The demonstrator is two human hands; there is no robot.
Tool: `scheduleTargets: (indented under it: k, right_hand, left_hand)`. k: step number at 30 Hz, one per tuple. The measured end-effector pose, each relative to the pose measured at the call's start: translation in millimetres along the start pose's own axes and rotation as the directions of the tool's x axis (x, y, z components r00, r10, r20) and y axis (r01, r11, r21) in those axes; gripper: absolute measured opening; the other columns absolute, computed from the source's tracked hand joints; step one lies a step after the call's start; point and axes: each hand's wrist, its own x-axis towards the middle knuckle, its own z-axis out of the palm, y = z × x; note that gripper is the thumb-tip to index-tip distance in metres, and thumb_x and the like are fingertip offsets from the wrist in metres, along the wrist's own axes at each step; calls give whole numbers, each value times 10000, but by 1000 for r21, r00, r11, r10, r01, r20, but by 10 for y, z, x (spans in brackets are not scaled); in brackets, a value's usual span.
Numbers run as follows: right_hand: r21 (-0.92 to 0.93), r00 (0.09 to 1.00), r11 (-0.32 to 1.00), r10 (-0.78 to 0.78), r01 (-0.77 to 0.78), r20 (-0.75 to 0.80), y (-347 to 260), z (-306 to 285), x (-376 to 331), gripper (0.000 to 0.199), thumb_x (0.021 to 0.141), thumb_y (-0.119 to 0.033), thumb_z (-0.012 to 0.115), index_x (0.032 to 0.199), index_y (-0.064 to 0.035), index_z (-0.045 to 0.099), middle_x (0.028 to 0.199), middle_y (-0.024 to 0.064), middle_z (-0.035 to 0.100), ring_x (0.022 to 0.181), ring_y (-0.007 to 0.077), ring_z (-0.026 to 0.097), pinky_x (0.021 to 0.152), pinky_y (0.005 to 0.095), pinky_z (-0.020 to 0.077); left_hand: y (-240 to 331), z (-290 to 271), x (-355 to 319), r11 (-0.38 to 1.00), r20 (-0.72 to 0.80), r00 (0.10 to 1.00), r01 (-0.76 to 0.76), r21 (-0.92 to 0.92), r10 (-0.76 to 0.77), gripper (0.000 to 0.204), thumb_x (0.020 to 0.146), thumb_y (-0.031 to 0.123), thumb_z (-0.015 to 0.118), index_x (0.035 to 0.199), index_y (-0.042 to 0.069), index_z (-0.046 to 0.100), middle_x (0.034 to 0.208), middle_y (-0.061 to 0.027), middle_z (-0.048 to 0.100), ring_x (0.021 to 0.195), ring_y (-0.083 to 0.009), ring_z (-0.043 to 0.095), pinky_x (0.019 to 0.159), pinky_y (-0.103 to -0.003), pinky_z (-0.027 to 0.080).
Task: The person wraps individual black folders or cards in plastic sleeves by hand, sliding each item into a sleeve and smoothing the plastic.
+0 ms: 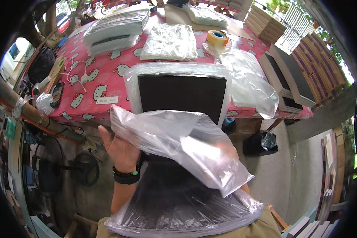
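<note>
A clear plastic bag stretches in front of me between my two hands. My left hand is at its left end, palm showing and thumb spread away, with the fingers partly under the film. Most of my right hand is covered by the bag's right part, so its fingers are hidden. Just beyond, a flat black panel lies at the table's near edge on plastic-wrapped sheets. Across my lap rests a stack of clear plastic bags with something dark under or inside it.
The table has a pink patterned cloth. On it are wrapped stacks, a pile of folded plastic, a tape roll, loose plastic bags and black-topped boxes. A phone lies left; a black bin stands below right.
</note>
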Motion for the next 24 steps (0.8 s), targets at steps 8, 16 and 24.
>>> scheduleTargets:
  k: [8,16,24]
  right_hand:
    - [823,913,568,-334,-6,237,-81,-110,496,386,881,-257,430,1219,-73,397,1215,146,420,1080,282,439,913,403,369]
    - [-481,963,865,-9,143,270,-306,-180,594,261,708,13,557,964,-3,609,798,27,608,713,76,542,641,204,424]
    - [-976,843,204,-537,79,-44,-550,-287,1281,414,711,-71,475,1122,-53,516,633,193,541,568,288,545,563,327,438]
  left_hand:
    - [49,-412,-267,791,288,784,380,479,-550,381,652,226,708,859,-64,572,847,-136,594,686,-217,561,601,-326,468]
    - [411,-109,88,749,-235,965,67,659,120,329,869,185,453,1124,-24,448,812,-87,569,658,-180,571,652,-265,478]
    - [155,-13,946,-219,21,991,9,976,135,451,651,42,653,1075,21,503,648,2,528,579,-82,451,549,-226,365]
